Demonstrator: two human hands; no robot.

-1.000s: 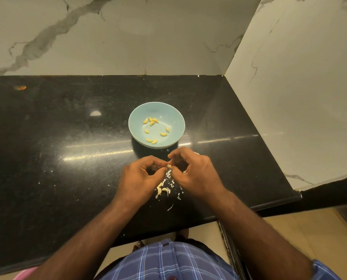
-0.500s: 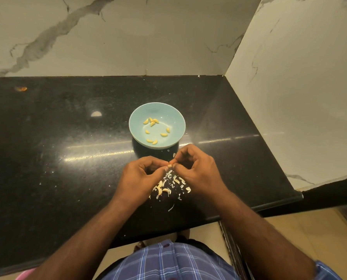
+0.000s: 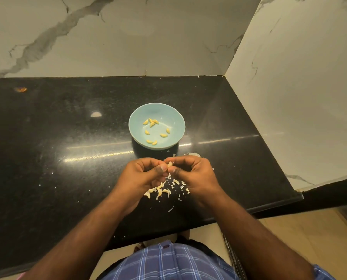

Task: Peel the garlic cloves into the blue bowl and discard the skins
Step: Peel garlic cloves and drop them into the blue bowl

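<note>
Since a moment ago your hands have lifted slightly toward the bowl; with the clove pinched between left hand and right hand, strip skin with thumbnails, letting it fall on the skins.

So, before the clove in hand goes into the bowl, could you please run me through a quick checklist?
1. Garlic clove pinched between the fingertips of left hand and right hand: ok.
2. Clove fully stripped of skin: cannot tell, the fingers hide most of it.
3. Blue bowl upright just beyond the hands, with room: ok, it holds only a few peeled cloves.
4. Path from hands to bowl free of obstacles: ok.
5. Skins discarded: not ok, they lie scattered on the black counter under the hands.
6. Skins kept out of the bowl: ok, none visible inside.
</note>
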